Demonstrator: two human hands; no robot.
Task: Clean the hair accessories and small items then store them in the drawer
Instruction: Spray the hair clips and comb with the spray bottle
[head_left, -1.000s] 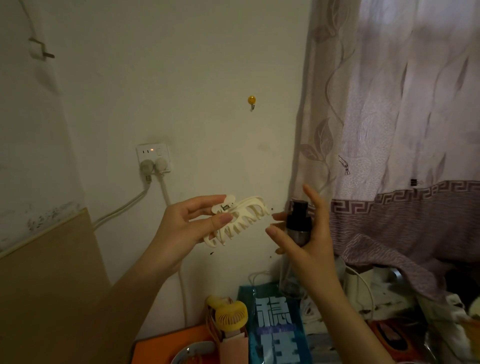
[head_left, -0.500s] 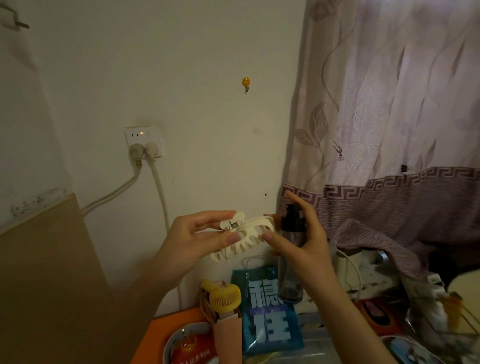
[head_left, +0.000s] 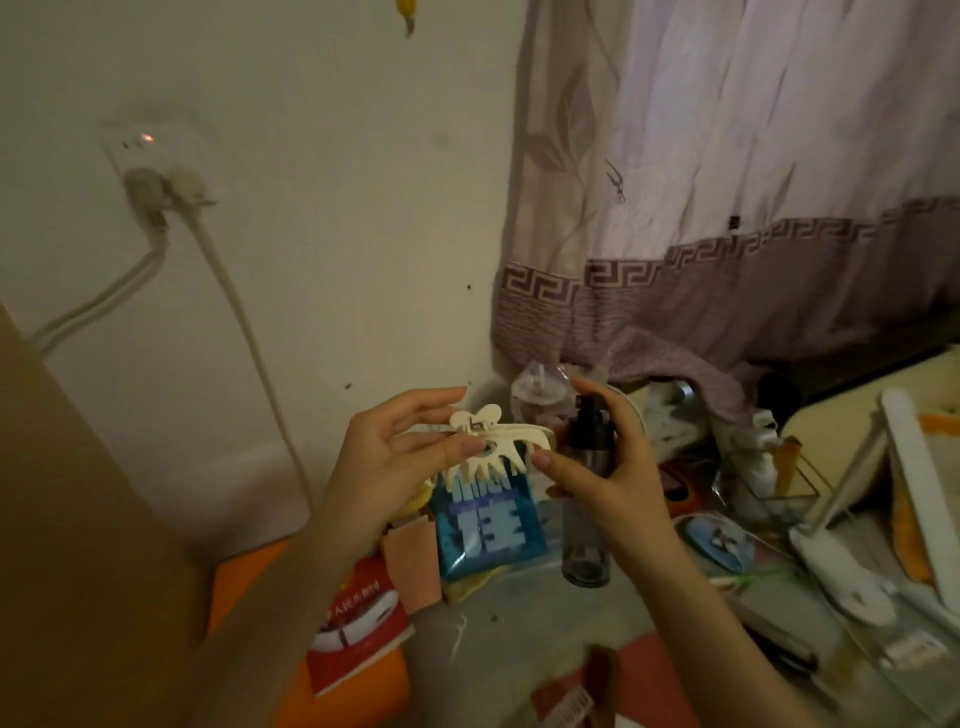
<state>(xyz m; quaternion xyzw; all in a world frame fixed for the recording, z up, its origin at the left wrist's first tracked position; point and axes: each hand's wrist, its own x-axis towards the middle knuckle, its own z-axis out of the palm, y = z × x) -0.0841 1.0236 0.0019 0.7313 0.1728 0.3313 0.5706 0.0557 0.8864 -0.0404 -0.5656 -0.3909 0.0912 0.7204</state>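
Centre of the frame: the left hand pinches a cream claw clip between thumb and fingers, teeth pointing down, hinge tabs up. Just right of it, the right hand is curled round a spray bottle with a dark pump head and a clear lower body; its forefinger rests on top of the pump and its thumb tip lies just beside the clip's right end. Nozzle and clip stand close together; whether they touch cannot be told.

Below the clip, a blue packet with large white characters stands among clutter. Lower left of centre, a red-and-white booklet lies on an orange surface. A brown board fills the lower left edge.

Upper left: a wall socket holds two plugs, and pale cables run down the wall. A yellow hook shows at the top edge.

Right half: a pale curtain with a key-pattern band hangs to the clutter. A clear cup with a straw stands behind the hands. Lower right, white and clear objects lie blurred and cannot be identified.
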